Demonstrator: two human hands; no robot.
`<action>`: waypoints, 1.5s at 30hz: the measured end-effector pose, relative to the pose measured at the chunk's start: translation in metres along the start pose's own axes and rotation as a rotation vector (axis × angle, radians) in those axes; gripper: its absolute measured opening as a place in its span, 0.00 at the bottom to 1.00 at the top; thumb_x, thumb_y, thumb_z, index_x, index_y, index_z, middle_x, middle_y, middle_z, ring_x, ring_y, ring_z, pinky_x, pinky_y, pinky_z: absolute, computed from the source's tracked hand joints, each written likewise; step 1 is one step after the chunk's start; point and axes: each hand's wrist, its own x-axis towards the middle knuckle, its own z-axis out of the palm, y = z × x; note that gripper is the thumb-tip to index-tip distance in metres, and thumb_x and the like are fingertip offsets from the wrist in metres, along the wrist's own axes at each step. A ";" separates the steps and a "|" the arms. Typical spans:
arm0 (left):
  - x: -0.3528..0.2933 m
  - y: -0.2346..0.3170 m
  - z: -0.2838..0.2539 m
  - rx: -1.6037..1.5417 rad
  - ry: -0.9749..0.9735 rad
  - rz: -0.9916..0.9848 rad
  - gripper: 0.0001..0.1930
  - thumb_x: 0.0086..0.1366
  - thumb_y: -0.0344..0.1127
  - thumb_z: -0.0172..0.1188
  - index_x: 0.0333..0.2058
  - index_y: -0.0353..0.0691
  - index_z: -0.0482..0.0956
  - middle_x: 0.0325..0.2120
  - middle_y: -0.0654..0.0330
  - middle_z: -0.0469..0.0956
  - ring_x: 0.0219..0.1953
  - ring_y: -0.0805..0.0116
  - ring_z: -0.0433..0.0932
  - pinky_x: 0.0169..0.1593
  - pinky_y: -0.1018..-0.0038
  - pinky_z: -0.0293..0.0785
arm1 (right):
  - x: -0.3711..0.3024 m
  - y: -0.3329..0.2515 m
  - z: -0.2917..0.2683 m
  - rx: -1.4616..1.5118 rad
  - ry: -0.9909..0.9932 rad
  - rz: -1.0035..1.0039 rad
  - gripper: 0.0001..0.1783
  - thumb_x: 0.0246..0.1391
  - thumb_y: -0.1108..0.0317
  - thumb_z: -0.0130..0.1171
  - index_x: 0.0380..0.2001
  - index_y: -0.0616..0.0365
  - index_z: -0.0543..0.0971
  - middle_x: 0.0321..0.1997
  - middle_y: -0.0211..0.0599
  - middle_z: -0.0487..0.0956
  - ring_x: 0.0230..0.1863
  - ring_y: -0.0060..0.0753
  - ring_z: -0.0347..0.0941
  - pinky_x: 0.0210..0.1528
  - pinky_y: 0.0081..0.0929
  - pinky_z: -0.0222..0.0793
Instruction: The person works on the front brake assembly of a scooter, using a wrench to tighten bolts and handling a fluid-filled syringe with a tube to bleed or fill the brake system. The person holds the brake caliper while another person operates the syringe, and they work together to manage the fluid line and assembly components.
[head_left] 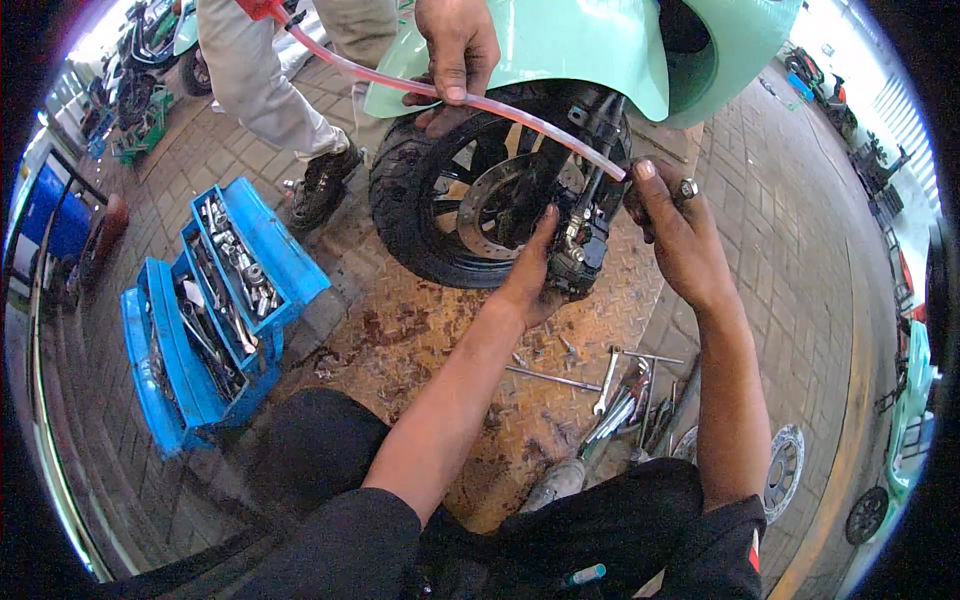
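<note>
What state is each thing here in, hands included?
Blue toolbox: open, holding tools.
Clear tube: curved, reddish inside, in a co-worker's hand.
Left hand: cupped against the brake caliper; fingers mostly hidden.
Right hand: curled at the tube's end; grip unclear.
Front wheel: tyre fitted.
Floor plate: stained.
Silver wrench: lying loose, outside the toolbox.

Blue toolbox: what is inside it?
The open blue toolbox holds sockets, with long hand tools to their lower left. Anything beneath these heaped pieces is covered and cannot be seen.
</note>
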 end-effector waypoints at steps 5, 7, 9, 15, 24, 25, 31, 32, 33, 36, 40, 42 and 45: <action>0.003 -0.002 0.003 -0.025 0.008 -0.012 0.31 0.61 0.72 0.44 0.40 0.50 0.78 0.30 0.67 0.79 0.31 0.73 0.75 0.35 0.71 0.69 | 0.006 0.013 0.002 -0.200 0.072 -0.056 0.24 0.63 0.51 0.51 0.40 0.66 0.77 0.27 0.31 0.76 0.31 0.22 0.68 0.36 0.26 0.65; 0.001 -0.002 0.003 -0.037 0.016 -0.015 0.31 0.62 0.71 0.44 0.41 0.50 0.78 0.30 0.68 0.79 0.31 0.73 0.74 0.35 0.71 0.68 | 0.008 0.014 0.002 -0.273 0.082 -0.068 0.25 0.63 0.50 0.51 0.39 0.66 0.77 0.27 0.32 0.76 0.31 0.22 0.67 0.37 0.25 0.65; 0.000 -0.001 0.004 -0.037 0.036 -0.017 0.31 0.62 0.71 0.44 0.41 0.50 0.78 0.30 0.68 0.79 0.30 0.73 0.74 0.34 0.72 0.68 | 0.006 0.011 -0.001 -0.070 0.034 0.116 0.25 0.63 0.51 0.52 0.40 0.68 0.77 0.29 0.37 0.77 0.32 0.25 0.69 0.40 0.27 0.66; 0.001 -0.004 0.008 -0.041 0.044 0.035 0.30 0.62 0.70 0.45 0.40 0.50 0.78 0.30 0.68 0.79 0.30 0.74 0.74 0.33 0.74 0.68 | 0.005 0.008 0.002 -0.161 0.110 -0.032 0.23 0.62 0.53 0.53 0.39 0.67 0.77 0.28 0.39 0.77 0.34 0.27 0.70 0.41 0.30 0.66; 0.002 -0.007 0.002 -0.089 0.020 -0.050 0.35 0.57 0.75 0.44 0.43 0.50 0.77 0.32 0.66 0.79 0.32 0.69 0.75 0.36 0.70 0.71 | 0.006 0.032 -0.008 -0.455 -0.129 0.252 0.24 0.61 0.51 0.53 0.41 0.66 0.75 0.34 0.51 0.79 0.37 0.40 0.76 0.41 0.37 0.68; 0.001 -0.009 0.013 -0.121 0.024 -0.059 0.36 0.58 0.75 0.44 0.43 0.49 0.77 0.33 0.65 0.79 0.32 0.68 0.76 0.35 0.70 0.72 | 0.005 0.047 -0.014 -0.467 -0.123 0.262 0.24 0.61 0.51 0.53 0.41 0.66 0.75 0.34 0.51 0.79 0.37 0.40 0.76 0.41 0.37 0.68; 0.004 -0.013 0.010 -0.174 -0.054 -0.027 0.36 0.58 0.75 0.44 0.43 0.47 0.77 0.33 0.64 0.79 0.32 0.67 0.77 0.35 0.70 0.74 | -0.003 0.057 -0.016 -0.495 -0.108 0.149 0.22 0.62 0.54 0.50 0.38 0.66 0.74 0.37 0.61 0.77 0.44 0.62 0.74 0.44 0.47 0.67; 0.006 -0.015 0.010 -0.193 -0.055 -0.027 0.36 0.58 0.75 0.44 0.44 0.47 0.76 0.32 0.63 0.79 0.31 0.66 0.77 0.34 0.69 0.74 | -0.005 0.055 -0.016 -0.522 -0.125 0.141 0.21 0.62 0.54 0.49 0.38 0.66 0.74 0.37 0.62 0.77 0.45 0.63 0.74 0.44 0.47 0.67; 0.008 -0.017 0.009 -0.196 -0.055 -0.028 0.36 0.58 0.75 0.44 0.44 0.47 0.76 0.32 0.63 0.79 0.31 0.66 0.77 0.34 0.69 0.74 | -0.007 0.053 -0.016 -0.548 -0.142 0.133 0.21 0.63 0.54 0.49 0.38 0.66 0.74 0.37 0.62 0.76 0.45 0.64 0.73 0.44 0.47 0.67; 0.011 -0.019 0.007 -0.226 -0.067 -0.015 0.37 0.58 0.75 0.44 0.44 0.46 0.76 0.33 0.62 0.79 0.32 0.65 0.77 0.35 0.68 0.75 | -0.011 0.038 -0.011 -0.587 -0.193 0.164 0.20 0.62 0.55 0.50 0.36 0.66 0.73 0.36 0.63 0.77 0.44 0.65 0.73 0.43 0.48 0.67; 0.011 -0.019 0.006 -0.177 -0.100 -0.016 0.37 0.58 0.75 0.43 0.45 0.47 0.76 0.34 0.61 0.79 0.35 0.64 0.78 0.38 0.66 0.76 | -0.012 0.038 -0.014 -0.557 -0.273 0.239 0.20 0.62 0.55 0.51 0.34 0.66 0.74 0.30 0.58 0.78 0.36 0.57 0.77 0.37 0.45 0.69; 0.009 -0.018 0.008 -0.168 -0.099 -0.021 0.37 0.58 0.75 0.43 0.45 0.47 0.75 0.35 0.61 0.79 0.36 0.64 0.78 0.40 0.65 0.76 | -0.014 0.030 -0.009 -0.390 -0.311 0.390 0.21 0.61 0.54 0.52 0.32 0.66 0.75 0.25 0.51 0.78 0.27 0.44 0.78 0.30 0.41 0.70; 0.006 -0.018 0.021 -0.216 -0.012 0.008 0.33 0.62 0.72 0.41 0.43 0.49 0.77 0.29 0.66 0.79 0.29 0.73 0.77 0.30 0.74 0.73 | -0.014 0.042 -0.005 -0.392 -0.319 0.404 0.21 0.61 0.54 0.52 0.31 0.66 0.75 0.22 0.45 0.77 0.22 0.32 0.77 0.25 0.36 0.69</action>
